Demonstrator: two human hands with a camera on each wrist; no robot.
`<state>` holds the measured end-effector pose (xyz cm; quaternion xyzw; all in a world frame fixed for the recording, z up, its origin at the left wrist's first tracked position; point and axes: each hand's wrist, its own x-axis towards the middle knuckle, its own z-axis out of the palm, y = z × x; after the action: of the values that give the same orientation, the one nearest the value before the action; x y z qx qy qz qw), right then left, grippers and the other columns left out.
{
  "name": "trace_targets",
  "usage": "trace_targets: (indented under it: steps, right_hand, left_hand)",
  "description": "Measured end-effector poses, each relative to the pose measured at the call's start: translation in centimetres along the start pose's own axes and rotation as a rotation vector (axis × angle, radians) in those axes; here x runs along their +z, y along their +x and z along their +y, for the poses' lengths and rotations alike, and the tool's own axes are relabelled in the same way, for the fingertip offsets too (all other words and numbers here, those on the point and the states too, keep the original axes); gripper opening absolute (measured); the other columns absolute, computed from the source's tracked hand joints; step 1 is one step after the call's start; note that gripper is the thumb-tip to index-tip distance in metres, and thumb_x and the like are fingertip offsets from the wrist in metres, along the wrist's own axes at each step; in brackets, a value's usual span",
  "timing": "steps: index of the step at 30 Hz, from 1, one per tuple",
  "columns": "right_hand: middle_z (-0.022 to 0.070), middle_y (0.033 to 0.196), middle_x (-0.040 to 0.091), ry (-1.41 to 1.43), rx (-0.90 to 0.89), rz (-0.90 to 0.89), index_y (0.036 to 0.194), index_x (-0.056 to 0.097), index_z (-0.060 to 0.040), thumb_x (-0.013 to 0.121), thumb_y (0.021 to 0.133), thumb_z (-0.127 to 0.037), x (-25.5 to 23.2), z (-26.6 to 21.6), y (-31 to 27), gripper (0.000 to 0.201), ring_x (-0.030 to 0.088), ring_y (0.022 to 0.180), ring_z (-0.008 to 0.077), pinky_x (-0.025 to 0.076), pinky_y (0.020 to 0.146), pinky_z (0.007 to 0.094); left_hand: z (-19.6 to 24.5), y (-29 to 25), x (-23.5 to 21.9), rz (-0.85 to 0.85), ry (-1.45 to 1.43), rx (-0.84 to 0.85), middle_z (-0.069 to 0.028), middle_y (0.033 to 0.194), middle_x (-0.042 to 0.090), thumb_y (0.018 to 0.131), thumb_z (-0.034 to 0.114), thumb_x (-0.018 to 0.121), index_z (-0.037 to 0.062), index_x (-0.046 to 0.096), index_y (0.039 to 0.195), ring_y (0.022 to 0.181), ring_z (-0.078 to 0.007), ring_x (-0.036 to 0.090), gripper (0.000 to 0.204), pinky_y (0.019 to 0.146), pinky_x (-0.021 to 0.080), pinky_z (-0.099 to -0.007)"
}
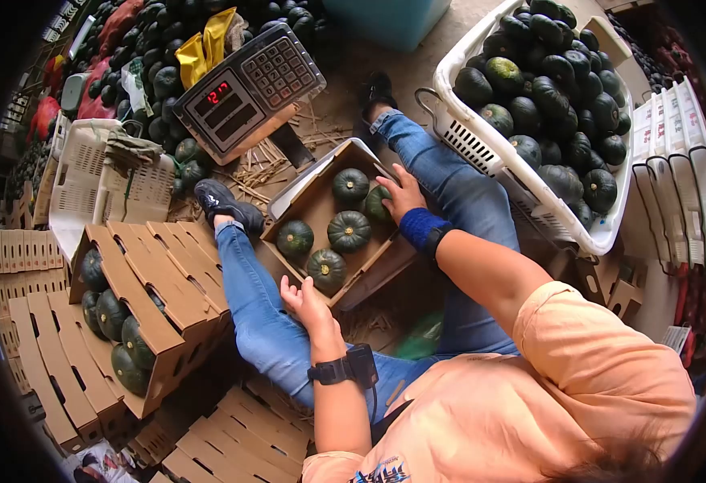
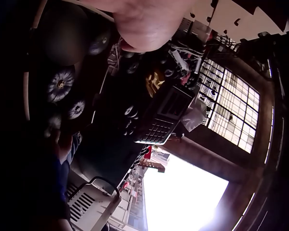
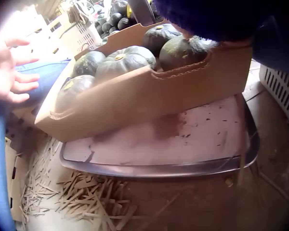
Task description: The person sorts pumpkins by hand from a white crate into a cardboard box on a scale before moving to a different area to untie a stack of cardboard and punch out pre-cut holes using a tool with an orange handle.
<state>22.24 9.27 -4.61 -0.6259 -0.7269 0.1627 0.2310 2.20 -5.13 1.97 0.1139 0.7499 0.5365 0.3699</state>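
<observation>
Left hand (image 1: 308,307): open, palm up, just beside the box (image 1: 338,296), centre frame | Right hand (image 1: 403,196): touches the rightmost squash (image 1: 378,204) inside it; grip cannot be told | Four other squashes (image 1: 349,232): same box | Scale (image 1: 248,90): upper left, red digits lit

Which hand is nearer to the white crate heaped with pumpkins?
The right. The right hand touches a pumpkin on the crate side of the cardboard box; the left hand is farther off, by the box's near end.
</observation>
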Motion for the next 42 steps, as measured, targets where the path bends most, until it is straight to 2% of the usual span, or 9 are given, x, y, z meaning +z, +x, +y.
trace_targets:
  steps: [4,9,12,14,16,24,35,38,42]
  right_hand:
    - [0.0136,0.123,0.044,0.305,0.023,0.188,0.113,0.055,-0.0118,0.065,0.079,-0.016,-3.6,-4.5,-2.6,0.036,0.046,0.113,0.0314,0.04,0.093,0.0369]
    - [0.0064,0.079,0.061,0.864,0.787,-0.677,0.098,0.056,-0.002,0.052,0.092,-0.034,-2.5,-5.7,-12.6,0.033,0.058,0.069,0.0119,0.049,0.064,0.0272]
    - [0.0095,0.086,0.061,0.692,0.742,-1.179,0.109,0.054,-0.0011,0.045,0.088,-0.056,-0.9,-6.3,-14.5,0.06,0.06,0.072,0.0168,0.049,0.066,0.0298]
    - [0.0116,0.092,0.062,0.702,0.798,-1.102,0.111,0.052,0.0017,0.047,0.087,-0.057,-0.1,-7.5,-12.9,0.063,0.062,0.074,0.018,0.049,0.063,0.0302]
    - [0.0147,0.096,0.062,0.735,1.022,-0.872,0.114,0.05,0.0043,0.048,0.086,-0.056,1.4,-7.2,-11.0,0.067,0.064,0.077,0.021,0.051,0.062,0.0319]
    - [0.0158,0.088,0.061,0.648,0.911,-0.497,0.096,0.056,0.0041,0.051,0.081,-0.024,3.3,-1.9,-10.7,0.033,0.063,0.073,0.0281,0.055,0.054,0.0394]
    - [0.0092,0.069,0.059,0.899,0.45,-0.553,0.085,0.057,0.0004,0.046,0.076,-0.012,-12.7,-7.8,-4.7,0.019,0.058,0.049,0.0204,0.051,0.044,0.0321]
    - [0.0057,0.068,0.057,0.831,0.327,-0.56,0.086,0.058,-0.0016,0.047,0.075,-0.012,-19.2,-10.9,-3.0,0.018,0.056,0.05,0.0169,0.048,0.043,0.0297]
    - [0.0037,0.07,0.055,0.749,0.211,-0.514,0.086,0.057,-0.0037,0.049,0.076,-0.013,-25.2,-18.8,-1.4,0.016,0.052,0.051,0.013,0.043,0.044,0.0252]
  left_hand:
    - [1.7,1.0,0.2,-0.018,0.044,0.101,-0.0222,0.138,0.027,0.086,0.016,0.054,0.0072,0.032,0.136,0.126,-0.028,0.031,0.056,0.105,0.024,-0.0363]
    - [6.8,7.3,3.5,-0.062,0.334,0.446,-0.0167,0.124,0.043,0.081,0.019,0.06,0.0043,0.055,0.115,0.12,-0.0306,0.038,0.038,0.103,0.03,-0.0391]
    - [7.1,12.2,5.7,-0.091,0.738,0.7,-0.0184,0.121,0.047,0.078,0.026,0.063,0.0035,0.055,0.115,0.118,-0.0332,0.039,0.044,0.101,0.031,-0.0417]
    - [4.8,14.9,5.7,-0.045,1.115,0.781,-0.0195,0.118,0.054,0.077,0.033,0.06,0.0035,0.056,0.115,0.115,-0.0346,0.045,0.048,0.099,0.035,-0.0428]
    - [4.7,15.4,4.8,-0.308,1.321,0.261,-0.0183,0.111,0.06,0.077,0.034,0.056,0.0062,0.06,0.11,0.109,-0.0335,0.054,0.043,0.092,0.042,-0.0429]
    - [2.9,14.0,2.4,-0.505,1.62,0.391,-0.0144,0.104,0.065,0.083,0.014,0.047,0.005,0.069,0.097,0.095,-0.0296,0.064,0.028,0.08,0.051,-0.0393]
    - [17.7,-3.5,-10.5,-0.151,1.099,0.799,-0.016,0.07,0.063,0.082,0.023,0.052,0.0057,0.061,0.075,0.067,-0.0355,0.062,0.02,0.061,0.05,-0.0448]
    - [20.9,-9.4,-15.9,-0.235,0.837,0.678,-0.0139,0.086,0.061,0.083,0.035,0.057,0.0052,0.054,0.091,0.079,-0.0339,0.061,0.031,0.067,0.048,-0.0429]
    - [19.9,-12.4,-20.2,-0.225,0.206,1.043,-0.0187,0.122,0.048,0.083,0.035,0.06,0.0051,0.043,0.13,0.11,-0.035,0.05,0.058,0.092,0.042,-0.0399]
